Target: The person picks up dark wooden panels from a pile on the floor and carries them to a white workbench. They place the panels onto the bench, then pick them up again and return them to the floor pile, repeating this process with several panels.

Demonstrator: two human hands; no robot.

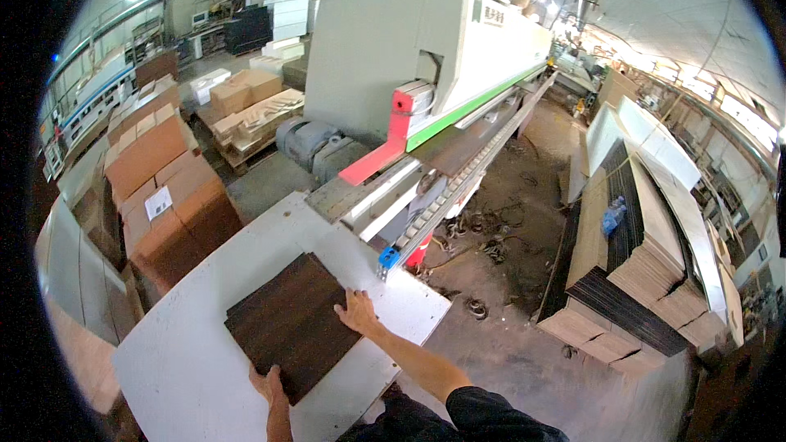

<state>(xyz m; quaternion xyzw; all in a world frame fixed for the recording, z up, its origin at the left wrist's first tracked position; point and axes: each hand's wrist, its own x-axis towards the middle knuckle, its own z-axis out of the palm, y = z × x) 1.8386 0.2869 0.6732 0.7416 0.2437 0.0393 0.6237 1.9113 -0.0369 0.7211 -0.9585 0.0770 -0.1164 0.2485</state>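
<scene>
A dark brown wood-grain panel (pixel 291 323) lies flat on a white worktable (pixel 192 352). Its offset edges at the far left suggest more than one board, stacked. My left hand (pixel 271 386) grips the near left edge, thumb on top and some fingers hidden against the side. On the right edge, my right hand (pixel 358 312) is closed with its fingertips pressed to the board. Just beyond the table stands a large grey and white machine (pixel 368 57) with a green strip, a red guard (pixel 381 157) and a chain conveyor track (pixel 446 205).
A blue end block (pixel 389 258) caps the track beside the table. Cardboard-wrapped stacks (pixel 176 209) stand at the left. Tall piles of boards (pixel 647 266) line the right side, past a floor (pixel 499 336) littered with scraps. Grey motors (pixel 315 143) sit by the machine's base.
</scene>
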